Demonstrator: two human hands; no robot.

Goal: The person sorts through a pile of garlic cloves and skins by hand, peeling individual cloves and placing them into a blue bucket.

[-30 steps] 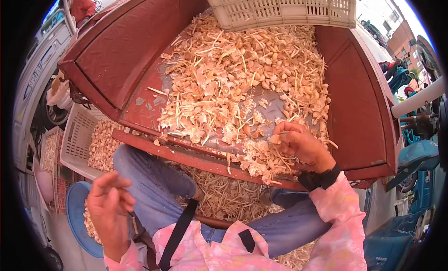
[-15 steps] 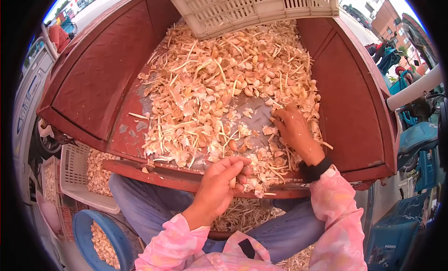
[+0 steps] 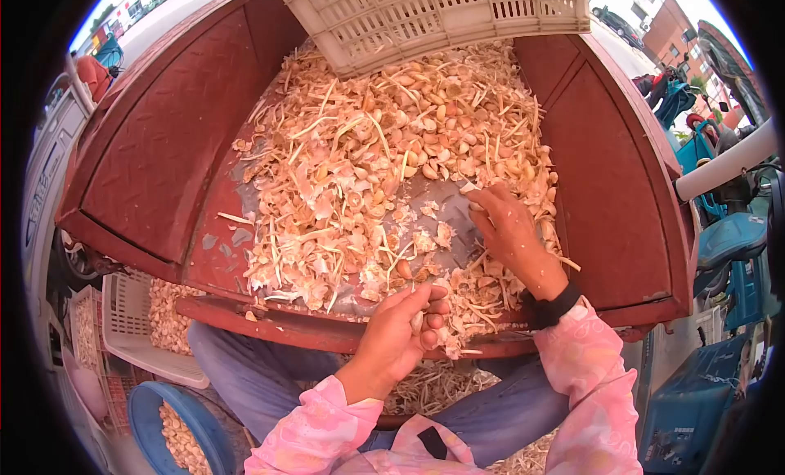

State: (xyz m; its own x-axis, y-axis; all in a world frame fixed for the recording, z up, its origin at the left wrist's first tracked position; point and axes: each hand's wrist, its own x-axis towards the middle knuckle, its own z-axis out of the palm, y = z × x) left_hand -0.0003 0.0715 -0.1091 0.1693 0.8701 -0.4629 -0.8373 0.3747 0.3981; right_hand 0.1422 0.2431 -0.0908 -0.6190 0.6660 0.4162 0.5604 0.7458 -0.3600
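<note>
A heap of garlic cloves, papery skins and dry stems (image 3: 352, 177) covers the red metal cart bed (image 3: 219, 258). Near the cart's front edge, my left hand (image 3: 396, 332) is closed, palm turned up, its curled fingers and thumb around a garlic clove (image 3: 418, 321) that shows partly. My right hand (image 3: 515, 234) reaches palm down over the right of the heap. Its fingers stretch forward with the thumb apart, and the fingertips meet a pale garlic piece (image 3: 468, 187); nothing shows gripped between them.
A cream plastic crate (image 3: 458, 25) leans over the far end of the heap. Red side panels (image 3: 617, 189) flank the bed. At lower left stand a white crate (image 3: 135, 311) and a blue tub (image 3: 147, 418), both holding cloves. Stems and peelings (image 3: 433, 385) lie between my legs.
My right hand has moved slightly forward and left to the pale piece. My left hand remains curled at the front edge, turned a little. The view has shifted slightly.
</note>
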